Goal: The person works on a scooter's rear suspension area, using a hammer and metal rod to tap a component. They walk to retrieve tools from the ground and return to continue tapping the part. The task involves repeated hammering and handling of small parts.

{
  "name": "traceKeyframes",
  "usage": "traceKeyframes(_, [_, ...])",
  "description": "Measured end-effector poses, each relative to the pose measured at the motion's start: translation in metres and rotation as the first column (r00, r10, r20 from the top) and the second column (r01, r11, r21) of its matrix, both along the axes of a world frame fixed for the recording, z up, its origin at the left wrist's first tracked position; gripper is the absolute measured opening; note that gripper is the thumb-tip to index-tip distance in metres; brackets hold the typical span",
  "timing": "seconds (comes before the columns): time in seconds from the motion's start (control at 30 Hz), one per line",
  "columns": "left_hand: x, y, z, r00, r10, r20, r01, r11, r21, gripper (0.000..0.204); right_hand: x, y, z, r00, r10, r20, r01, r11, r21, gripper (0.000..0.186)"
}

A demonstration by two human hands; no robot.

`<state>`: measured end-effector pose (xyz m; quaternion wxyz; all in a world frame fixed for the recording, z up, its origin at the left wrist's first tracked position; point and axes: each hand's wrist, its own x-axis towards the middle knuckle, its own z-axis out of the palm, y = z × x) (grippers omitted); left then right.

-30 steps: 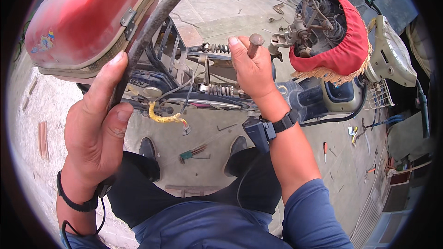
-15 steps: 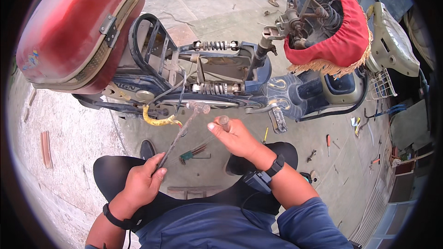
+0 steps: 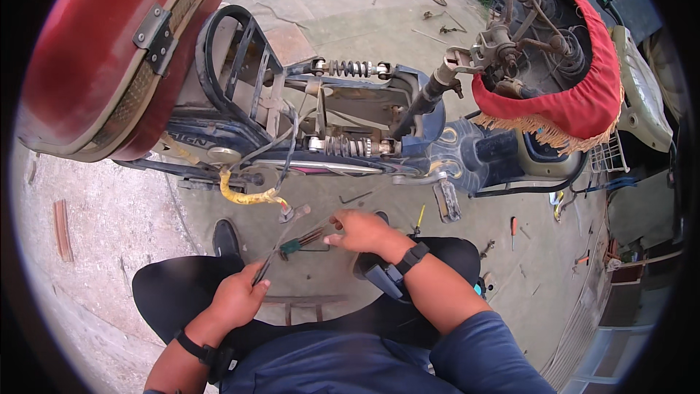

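My left hand (image 3: 237, 295) is closed round the handle of a rusty hammer (image 3: 276, 247), its blurred head tilted up between my knees. Just by that head hangs the end of a yellow-wrapped cable (image 3: 244, 195) from the electric scooter (image 3: 350, 164). My right hand (image 3: 362, 233) is held over the floor to the right of the hammer. Its fingers are bent, with the thumb apart from them, and nothing shows between. Below the gap between my hands lies a hex key set with a green holder (image 3: 291, 246).
The scooter's seat area is uncovered, showing its frame and two shock absorbers (image 3: 350, 68). A red case (image 3: 80, 51) stands at the left, a red fringed cover (image 3: 576, 113) at the right. On the floor lie a screwdriver (image 3: 513, 226), an L-shaped key (image 3: 356, 196) and a brick (image 3: 63, 230).
The hammer head has dropped lower, toward me. My right hand has turned and moved down; the rusty metal cylinder it held upright no longer shows. The view has shifted slightly.
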<state>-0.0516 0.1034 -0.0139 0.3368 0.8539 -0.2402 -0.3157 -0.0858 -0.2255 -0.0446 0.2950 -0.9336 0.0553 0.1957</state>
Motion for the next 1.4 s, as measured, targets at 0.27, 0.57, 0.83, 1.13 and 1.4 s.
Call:
traceKeyframes(0.27, [0.001,-0.011,0.008,0.993,0.018,-0.118,-0.020,1.000,-0.016,0.044,0.076,-0.039,0.110,0.817,0.260,0.514,0.139,0.778,-0.613,0.064])
traceKeyframes(0.57, [0.001,-0.005,0.011,0.992,0.028,-0.123,-0.030,0.999,-0.015,0.047,0.104,-0.049,0.073,0.908,0.320,0.270,0.000,0.643,-0.766,0.036])
traceKeyframes(0.83, [0.000,-0.006,0.016,0.991,-0.006,-0.135,0.004,1.000,-0.010,0.049,0.110,-0.056,0.083,0.924,0.352,0.151,-0.135,0.666,-0.733,0.022])
traceKeyframes(1.13, [0.000,-0.008,0.016,0.992,-0.030,-0.125,0.030,1.000,0.003,0.050,0.110,-0.059,0.087,0.926,0.362,0.105,-0.182,0.673,-0.717,0.015])
traceKeyframes(1.4, [-0.003,-0.010,0.010,0.992,-0.051,-0.117,0.057,0.997,0.048,0.050,0.066,-0.056,0.118,0.830,0.194,0.524,0.104,0.867,-0.487,0.059])
